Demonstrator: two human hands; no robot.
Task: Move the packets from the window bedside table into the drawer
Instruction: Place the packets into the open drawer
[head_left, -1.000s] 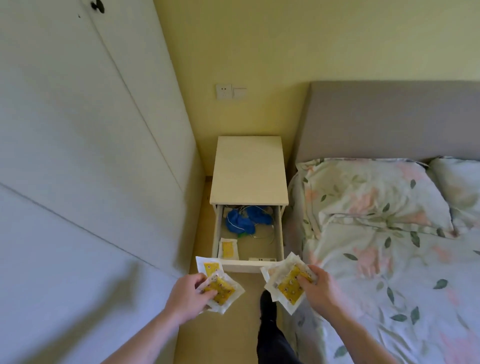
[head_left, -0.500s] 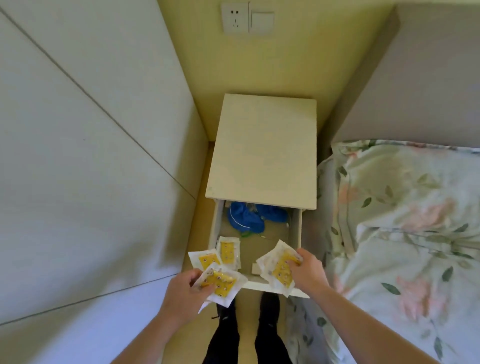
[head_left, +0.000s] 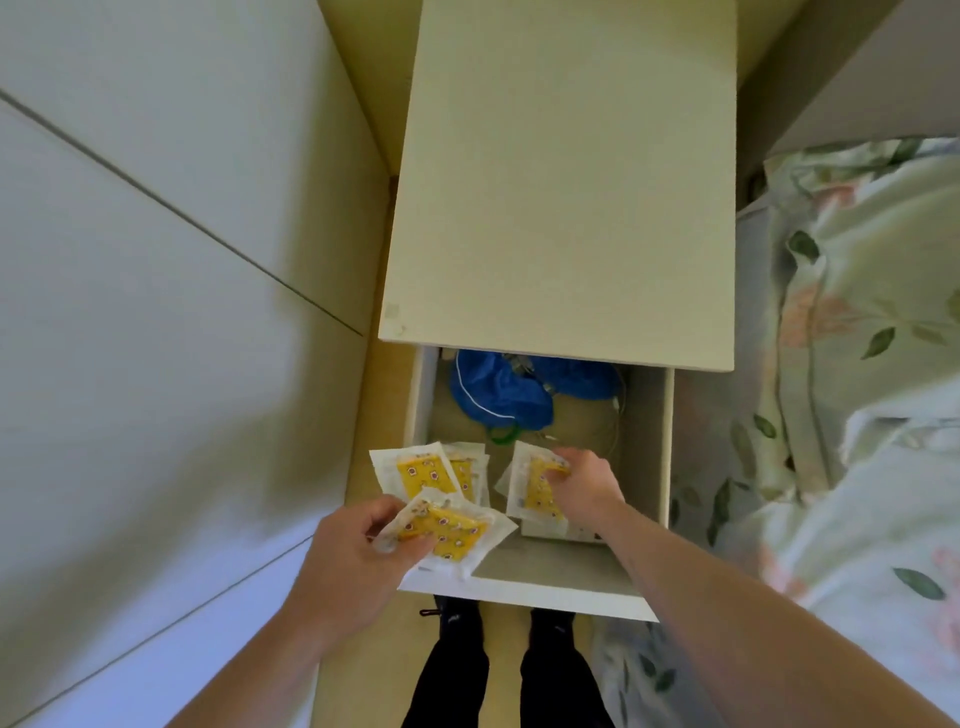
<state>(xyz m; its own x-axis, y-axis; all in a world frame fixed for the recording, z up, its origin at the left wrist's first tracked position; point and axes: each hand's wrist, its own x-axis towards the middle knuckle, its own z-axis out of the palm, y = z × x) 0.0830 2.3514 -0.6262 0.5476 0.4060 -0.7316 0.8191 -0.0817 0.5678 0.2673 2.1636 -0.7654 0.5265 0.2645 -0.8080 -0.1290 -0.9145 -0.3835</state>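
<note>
The drawer (head_left: 540, 592) of the bedside table (head_left: 561, 182) stands pulled out toward the person. The left hand (head_left: 358, 561) pinches two yellow packets (head_left: 447, 530) fanned between thumb and fingers, over the drawer's near left corner. The right hand (head_left: 584, 486) reaches inside the drawer, its fingers curled round another packet (head_left: 535, 483) at the near middle. One more packet (head_left: 467, 470) lies on the drawer floor at the left, partly hidden by the held ones. Blue fabric (head_left: 498, 389) and thin wires (head_left: 613, 415) fill the far end. A floral bedspread (head_left: 857, 364) lies to the right.
</note>
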